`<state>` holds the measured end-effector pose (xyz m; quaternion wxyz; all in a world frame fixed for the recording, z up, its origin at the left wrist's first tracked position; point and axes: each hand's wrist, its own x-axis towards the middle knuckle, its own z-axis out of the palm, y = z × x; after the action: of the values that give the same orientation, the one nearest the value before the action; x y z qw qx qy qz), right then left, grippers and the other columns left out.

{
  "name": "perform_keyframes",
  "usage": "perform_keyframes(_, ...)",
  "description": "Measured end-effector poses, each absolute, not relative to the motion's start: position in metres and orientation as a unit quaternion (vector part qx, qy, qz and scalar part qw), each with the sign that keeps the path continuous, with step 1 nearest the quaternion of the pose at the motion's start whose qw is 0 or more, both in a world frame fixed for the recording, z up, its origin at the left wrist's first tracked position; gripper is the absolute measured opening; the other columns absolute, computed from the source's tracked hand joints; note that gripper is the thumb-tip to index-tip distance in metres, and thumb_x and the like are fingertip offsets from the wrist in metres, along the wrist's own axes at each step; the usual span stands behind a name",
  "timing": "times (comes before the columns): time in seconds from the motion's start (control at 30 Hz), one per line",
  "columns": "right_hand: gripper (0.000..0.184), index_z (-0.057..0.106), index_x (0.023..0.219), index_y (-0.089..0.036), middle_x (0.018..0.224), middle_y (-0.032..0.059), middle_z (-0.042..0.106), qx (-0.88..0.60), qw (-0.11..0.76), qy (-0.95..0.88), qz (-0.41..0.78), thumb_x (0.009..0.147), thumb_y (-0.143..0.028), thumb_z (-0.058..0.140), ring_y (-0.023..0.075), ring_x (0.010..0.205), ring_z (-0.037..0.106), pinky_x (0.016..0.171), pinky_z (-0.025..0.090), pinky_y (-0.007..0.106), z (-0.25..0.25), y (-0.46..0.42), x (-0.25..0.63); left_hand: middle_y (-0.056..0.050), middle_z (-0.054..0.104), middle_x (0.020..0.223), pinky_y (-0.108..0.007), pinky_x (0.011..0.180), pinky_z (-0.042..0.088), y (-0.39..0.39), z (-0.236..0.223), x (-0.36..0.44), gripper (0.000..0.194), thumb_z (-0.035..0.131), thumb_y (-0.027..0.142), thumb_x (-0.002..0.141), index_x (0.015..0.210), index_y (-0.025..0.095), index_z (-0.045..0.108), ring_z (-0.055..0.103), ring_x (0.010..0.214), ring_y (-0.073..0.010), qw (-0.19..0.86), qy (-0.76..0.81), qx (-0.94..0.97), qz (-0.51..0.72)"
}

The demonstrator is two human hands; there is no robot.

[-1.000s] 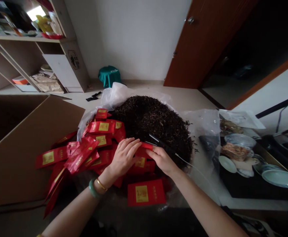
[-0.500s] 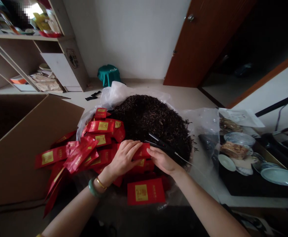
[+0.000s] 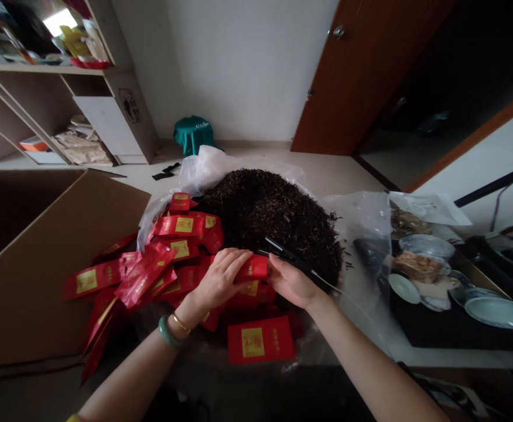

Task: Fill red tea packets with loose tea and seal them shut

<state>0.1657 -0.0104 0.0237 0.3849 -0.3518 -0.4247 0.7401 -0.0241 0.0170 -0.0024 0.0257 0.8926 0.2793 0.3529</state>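
My left hand lies over a red foil packet with gold print, its fingers curled round the left part. At the packet's right end, my right hand pinches the edge, its other fingers hidden behind. Just beyond my right hand, a black two-armed tool with a pale cord rests against a heap of dark dried leaves, like loose tea. Whether my hidden fingers touch this tool I cannot tell. Several more red packets are piled to the left, and one flat packet lies nearer me.
Clear plastic sheeting surrounds the leaves. An open cardboard box stands at left. To the right, a dark tray carries dishes and a brown fibrous lump. A teal covered bin stands by the wall, near shelves and a wooden door.
My right hand has shifted slightly, its thumb sliding from the packet's face to its right edge and covering more of the tool. The left hand stays nearly in place.
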Motion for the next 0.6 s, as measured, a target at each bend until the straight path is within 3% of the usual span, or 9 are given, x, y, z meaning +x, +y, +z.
perform_keyframes(0.2,0.056,0.065,0.1,-0.018,0.099,0.0081,0.07,-0.349,0.381,-0.448,0.73,0.079,-0.067,0.05,0.024,0.106,0.059,0.094,0.044,0.04,0.029,-0.013,0.163,-0.015,0.063,0.119,-0.045,0.094,0.044,0.015,-0.006,-0.024,0.057,0.055,0.044,0.086,0.134,0.016,0.043,0.054,0.112,-0.0288,0.007,0.293,0.901,0.32)
perform_keyframes(0.4,0.048,0.068,0.1,-0.017,0.1,0.0066,0.071,-0.349,0.375,-0.482,0.711,0.085,-0.059,0.05,0.0225,0.102,0.061,0.094,0.044,0.039,0.038,-0.017,0.164,-0.012,0.068,0.112,-0.043,0.085,0.045,0.011,-0.006,-0.023,0.051,0.067,0.036,0.078,0.125,0.018,0.055,0.056,0.101,-0.0297,-0.016,0.369,0.874,0.315)
perform_keyframes(0.5,0.049,0.07,0.097,-0.017,0.1,0.0078,0.072,-0.383,0.413,-0.497,0.66,0.085,-0.06,0.048,0.022,0.1,0.063,0.097,0.042,0.04,0.041,-0.013,0.173,-0.01,0.069,0.109,-0.042,0.085,0.048,0.014,-0.004,-0.022,0.05,0.069,0.032,0.076,0.122,0.019,0.057,0.057,0.097,-0.0275,0.009,0.382,0.855,0.352)
perform_keyframes(0.6,0.052,0.069,0.097,-0.018,0.095,0.0095,0.072,-0.445,0.474,-0.482,0.586,0.085,-0.061,0.045,0.0219,0.095,0.066,0.09,0.048,0.039,0.031,-0.002,0.184,-0.009,0.07,0.102,-0.041,0.083,0.05,0.018,-0.002,-0.022,0.046,0.07,0.033,0.075,0.118,0.019,0.059,0.058,0.093,-0.0253,0.027,0.405,0.828,0.387)
